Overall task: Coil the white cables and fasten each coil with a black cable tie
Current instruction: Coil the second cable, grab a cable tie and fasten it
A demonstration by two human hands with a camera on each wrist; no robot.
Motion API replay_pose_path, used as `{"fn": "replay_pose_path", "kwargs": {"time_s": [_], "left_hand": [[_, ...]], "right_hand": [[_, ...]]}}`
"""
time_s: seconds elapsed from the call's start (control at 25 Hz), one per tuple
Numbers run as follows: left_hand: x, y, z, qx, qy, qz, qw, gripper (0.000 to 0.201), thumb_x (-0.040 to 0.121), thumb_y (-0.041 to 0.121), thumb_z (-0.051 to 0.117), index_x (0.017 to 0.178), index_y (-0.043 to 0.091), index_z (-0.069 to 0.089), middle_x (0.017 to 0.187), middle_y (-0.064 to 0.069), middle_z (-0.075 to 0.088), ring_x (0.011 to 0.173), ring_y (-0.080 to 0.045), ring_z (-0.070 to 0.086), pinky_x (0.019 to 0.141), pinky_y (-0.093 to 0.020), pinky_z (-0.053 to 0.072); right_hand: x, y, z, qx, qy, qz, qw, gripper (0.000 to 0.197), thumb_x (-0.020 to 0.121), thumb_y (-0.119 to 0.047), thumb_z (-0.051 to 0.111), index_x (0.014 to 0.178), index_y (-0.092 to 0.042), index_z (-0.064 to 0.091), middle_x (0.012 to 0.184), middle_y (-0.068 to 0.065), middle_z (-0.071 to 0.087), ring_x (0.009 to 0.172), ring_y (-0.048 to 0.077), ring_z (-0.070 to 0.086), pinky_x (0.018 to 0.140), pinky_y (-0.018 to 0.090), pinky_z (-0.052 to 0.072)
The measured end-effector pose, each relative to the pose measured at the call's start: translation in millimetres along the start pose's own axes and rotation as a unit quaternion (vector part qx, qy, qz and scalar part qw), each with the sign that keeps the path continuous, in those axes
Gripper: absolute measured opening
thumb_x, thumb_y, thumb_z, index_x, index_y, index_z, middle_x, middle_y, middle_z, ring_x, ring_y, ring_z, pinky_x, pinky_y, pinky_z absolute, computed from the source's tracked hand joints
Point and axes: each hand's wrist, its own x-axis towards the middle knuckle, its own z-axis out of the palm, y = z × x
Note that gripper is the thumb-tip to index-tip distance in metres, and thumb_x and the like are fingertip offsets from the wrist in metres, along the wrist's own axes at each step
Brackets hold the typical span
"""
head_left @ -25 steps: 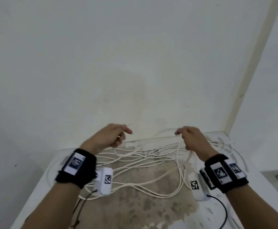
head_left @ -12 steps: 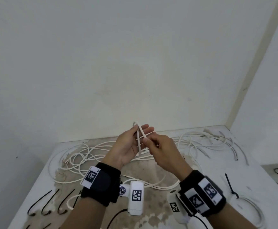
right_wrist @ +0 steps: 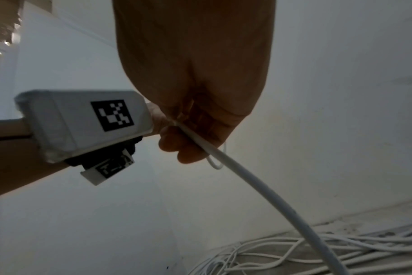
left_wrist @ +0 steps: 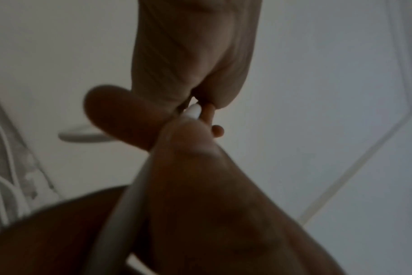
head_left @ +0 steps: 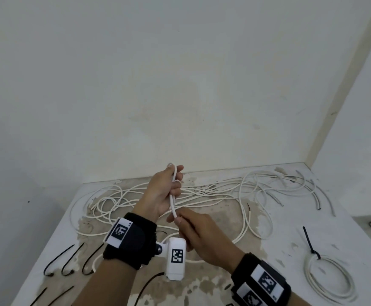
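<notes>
A second earlier my hands were spread apart over the tangle of loose white cables [head_left: 202, 193]. By this frame my left hand [head_left: 162, 193] had curled its fingers round a thin white cable [head_left: 173, 195], folded tip above the fingertips. My right hand [head_left: 200, 235], now just below, pinched the same strand. I judged the first loop begun; the black plastic cable ties [head_left: 69, 259] lay untouched.
</notes>
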Motion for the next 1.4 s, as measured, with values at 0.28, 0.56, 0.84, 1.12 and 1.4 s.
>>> {"fn": "replay_pose_path", "kwargs": {"time_s": [0.28,0.56,0.84,1.12,1.4], "left_hand": [[-6,-4,-3,0.038,0.009,0.030,0.999,0.034,0.107,0.024,0.032,0.108,0.008,0.062,0.052,0.007,0.039,0.039,-0.005,0.033,0.036,-0.017,0.030],[-11,46,-34,-0.091,-0.096,0.001,0.991,0.018,0.094,0.018,0.038,0.081,0.017,0.049,0.048,0.008,0.029,0.033,-0.003,0.021,0.030,-0.015,0.017],[-32,72,-71,-0.027,-0.111,0.012,0.993,0.021,0.098,0.024,0.036,0.084,0.019,0.050,0.050,0.008,0.026,0.043,-0.008,0.006,0.031,-0.015,0.016],[-17,10,-34,0.083,-0.105,-0.025,0.991,0.029,0.106,0.026,0.031,0.091,0.013,0.052,0.050,0.008,0.035,0.035,-0.001,0.020,0.033,-0.014,0.011],[-9,-25,4,0.027,-0.053,0.014,0.998,0.035,0.108,0.025,0.032,0.101,0.006,0.061,0.087,-0.008,0.076,0.061,-0.011,0.069,0.051,-0.017,0.052]], "right_hand": [[4,2,2,-0.012,-0.006,0.015,1.000,0.023,0.107,-0.030,0.044,0.097,-0.017,0.060,0.061,-0.001,0.059,0.049,0.018,0.055,0.055,0.031,0.047],[-19,53,-20,0.008,-0.174,0.079,0.981,0.044,0.109,-0.043,0.034,0.096,-0.022,0.070,0.066,-0.008,0.057,0.063,0.010,0.053,0.070,0.026,0.045],[-38,114,-102,0.015,-0.010,0.258,0.966,0.033,0.101,-0.030,0.056,0.072,-0.014,0.061,0.066,0.000,0.058,0.065,0.016,0.056,0.068,0.033,0.049],[40,28,-134,0.184,0.289,0.176,0.923,0.023,0.104,-0.014,0.048,0.094,-0.008,0.068,0.065,-0.002,0.041,0.045,0.010,0.032,0.040,0.020,0.027],[35,-13,-68,0.102,0.166,0.055,0.979,0.022,0.101,-0.011,0.058,0.114,-0.016,0.074,0.065,-0.012,0.061,0.047,0.011,0.046,0.045,0.019,0.038]]}}
